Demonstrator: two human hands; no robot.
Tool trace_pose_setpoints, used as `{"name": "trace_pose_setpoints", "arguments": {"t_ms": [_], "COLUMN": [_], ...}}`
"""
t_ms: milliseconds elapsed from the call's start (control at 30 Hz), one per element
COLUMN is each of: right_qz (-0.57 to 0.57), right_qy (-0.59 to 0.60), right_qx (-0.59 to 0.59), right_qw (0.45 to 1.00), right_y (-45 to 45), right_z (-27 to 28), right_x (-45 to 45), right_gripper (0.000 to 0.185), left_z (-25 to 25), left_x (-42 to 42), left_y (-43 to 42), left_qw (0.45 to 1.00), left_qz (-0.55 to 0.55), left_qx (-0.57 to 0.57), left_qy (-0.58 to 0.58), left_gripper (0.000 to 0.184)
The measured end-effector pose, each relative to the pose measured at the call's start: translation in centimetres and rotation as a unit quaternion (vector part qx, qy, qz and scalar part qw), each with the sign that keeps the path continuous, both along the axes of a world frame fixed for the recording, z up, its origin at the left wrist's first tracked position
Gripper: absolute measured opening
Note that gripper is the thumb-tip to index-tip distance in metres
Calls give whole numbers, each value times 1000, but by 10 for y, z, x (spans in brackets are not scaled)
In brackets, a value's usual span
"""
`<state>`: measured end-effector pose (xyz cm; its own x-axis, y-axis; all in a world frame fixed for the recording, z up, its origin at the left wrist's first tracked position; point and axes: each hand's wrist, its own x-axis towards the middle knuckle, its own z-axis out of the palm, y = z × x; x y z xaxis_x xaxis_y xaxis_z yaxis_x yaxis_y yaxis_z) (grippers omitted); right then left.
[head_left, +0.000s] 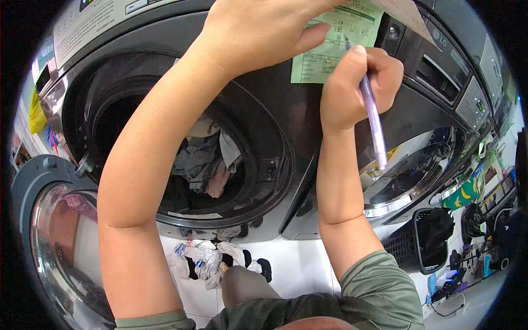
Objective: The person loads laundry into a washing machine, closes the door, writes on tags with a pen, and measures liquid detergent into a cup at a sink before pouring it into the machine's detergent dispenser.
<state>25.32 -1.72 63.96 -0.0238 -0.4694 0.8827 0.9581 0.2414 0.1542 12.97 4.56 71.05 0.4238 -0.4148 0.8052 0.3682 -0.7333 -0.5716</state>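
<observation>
My right hand [363, 82] is closed round a light purple pen [374, 118], its tip at a green paper slip [335, 49] with handwriting, which lies against the dark front of the washing machines. At the top, my left hand [269, 30] reaches over the slip's left part, thumb against its surface; the other fingers are cut off by the frame's edge. Another sheet, pale and brownish [404, 16], overlaps the slip's upper right. Below my left forearm, the open drum [258, 159] holds grey and pink clothes [203, 159].
The round machine door [41, 220] hangs open at the left. White and black laundry [206, 261] lies on the tiled floor near my leg. At right are a second machine's closed door [412, 170] and a black basket [404, 245] with dark cloth.
</observation>
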Motion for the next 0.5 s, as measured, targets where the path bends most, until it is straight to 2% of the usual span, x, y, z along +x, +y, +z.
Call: {"name": "trace_pose_setpoints", "arguments": {"t_ms": [67, 200, 267, 500], "right_qz": [48, 1, -4, -22], "right_qy": [7, -27, -28, -17], "right_qx": [3, -14, -10, -45], "right_qw": [999, 1000, 1000, 999], "right_y": [1, 2, 2, 0], "right_z": [1, 6, 7, 7], "right_x": [-3, 0, 0, -1], "right_gripper": [15, 12, 12, 12], "left_z": [-1, 0, 0, -1], "left_x": [1, 1, 2, 4], "left_y": [1, 0, 2, 3], "left_qw": [1000, 1000, 1000, 999], "left_qz": [-3, 17, -23, -24], "left_qx": [12, 1, 4, 12], "left_qy": [-11, -5, -8, -22], "left_gripper": [48, 48, 47, 47]}}
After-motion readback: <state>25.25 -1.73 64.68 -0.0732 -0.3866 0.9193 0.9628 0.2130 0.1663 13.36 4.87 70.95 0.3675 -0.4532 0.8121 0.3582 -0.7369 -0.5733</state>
